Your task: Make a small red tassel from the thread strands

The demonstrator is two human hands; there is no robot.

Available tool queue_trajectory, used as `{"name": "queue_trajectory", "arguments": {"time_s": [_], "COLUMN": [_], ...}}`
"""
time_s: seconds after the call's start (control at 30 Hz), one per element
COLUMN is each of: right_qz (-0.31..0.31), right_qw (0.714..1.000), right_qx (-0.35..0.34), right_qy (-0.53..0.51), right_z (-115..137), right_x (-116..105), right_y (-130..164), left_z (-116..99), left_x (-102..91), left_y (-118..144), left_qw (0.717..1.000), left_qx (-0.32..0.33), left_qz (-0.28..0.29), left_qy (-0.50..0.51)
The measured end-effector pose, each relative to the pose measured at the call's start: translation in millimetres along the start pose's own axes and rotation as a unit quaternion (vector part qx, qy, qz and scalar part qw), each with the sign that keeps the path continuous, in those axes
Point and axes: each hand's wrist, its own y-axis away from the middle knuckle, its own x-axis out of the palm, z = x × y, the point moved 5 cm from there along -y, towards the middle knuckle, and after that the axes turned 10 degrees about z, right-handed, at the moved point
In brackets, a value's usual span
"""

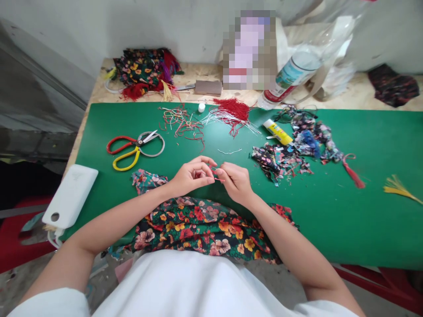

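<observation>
Right hand: curled, pinching a thin red cord.
Left hand: fingers bent at the cord; we cannot tell whether they grip it.
Red cord: we find it between both hands, over the smooth green-topped bench.
Floral cloth: soft, rumpled, nearer the body than the hands.
Scissors: metal blades, looped red and yellow handles.
Strand bundle: fine, red and white.

You wear a white top, softly creased at the front. Its left sleeve and right sleeve end above your elbows. Your left hand and right hand are bare.
</observation>
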Motion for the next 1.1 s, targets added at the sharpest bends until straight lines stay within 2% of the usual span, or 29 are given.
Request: {"name": "queue_trajectory", "arguments": {"time_s": [0.43, 0.77, 0.93, 1.1], "right_qz": [0.034, 0.045, 0.065, 0.074], "right_qw": [0.999, 0.999, 0.998, 0.997], "right_qx": [-0.015, 0.001, -0.002, 0.004], "right_qy": [0.008, -0.002, -0.006, -0.017], "right_z": [1, 1, -1, -1], "right_x": [6, 5, 8, 8], "right_y": [2, 2, 1, 1], "left_z": [7, 9, 14, 13], "left_x": [5.2, 4.6, 10.1, 13.7], "left_y": [2, 2, 4, 5], "left_qw": [0.998, 0.994, 0.978, 0.962], "left_qx": [-0.056, -0.097, -0.153, -0.170], "left_qz": [0.023, -0.011, 0.040, 0.080], "left_qy": [0.000, 0.047, 0.134, 0.200]}}
